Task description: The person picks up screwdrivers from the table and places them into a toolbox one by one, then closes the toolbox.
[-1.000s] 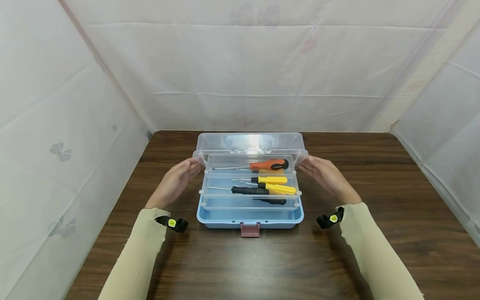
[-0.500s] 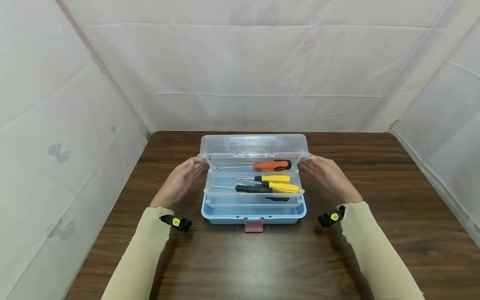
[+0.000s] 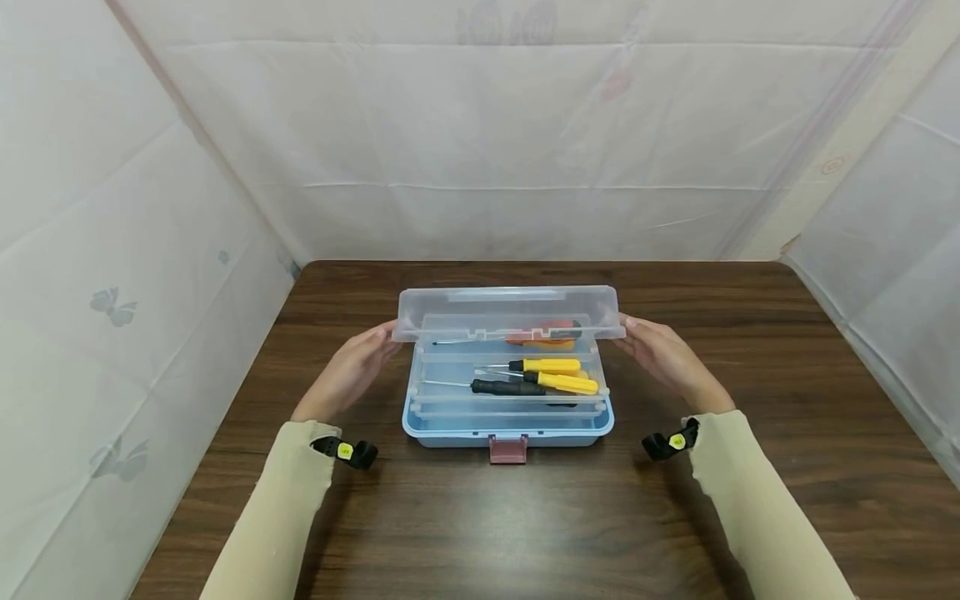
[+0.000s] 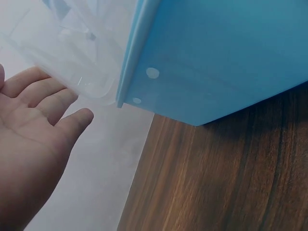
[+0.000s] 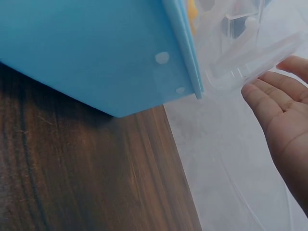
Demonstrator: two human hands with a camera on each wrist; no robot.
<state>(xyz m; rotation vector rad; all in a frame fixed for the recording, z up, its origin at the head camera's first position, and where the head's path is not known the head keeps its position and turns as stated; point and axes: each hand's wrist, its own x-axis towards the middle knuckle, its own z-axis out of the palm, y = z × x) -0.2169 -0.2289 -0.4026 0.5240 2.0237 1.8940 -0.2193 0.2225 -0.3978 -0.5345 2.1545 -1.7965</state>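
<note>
A pale blue toolbox (image 3: 420,442) with a clear lid (image 3: 502,308) stands on the table, the lid tilted partway over the clear trays (image 3: 450,357). In the trays lie yellow-handled screwdrivers (image 3: 562,382), a black-handled screwdriver (image 3: 498,387) and, seen through the lid, an orange-handled screwdriver (image 3: 551,333). My left hand (image 3: 352,371) touches the lid's left end with nearly straight fingers (image 4: 55,103). At the opposite end my right hand (image 3: 667,362) does likewise, its fingers (image 5: 269,98) against the lid's edge.
A maroon latch (image 3: 507,450) hangs at the box's front. The dark wooden table (image 3: 495,533) reaches back to white sheeting (image 3: 480,167), which also hangs on both sides. Black straps with small cameras (image 3: 348,450) are on both wrists.
The lid has swung forward and down, now covering the orange screwdriver, with both hands moving along at its ends. The box shifted slightly right and back at first.
</note>
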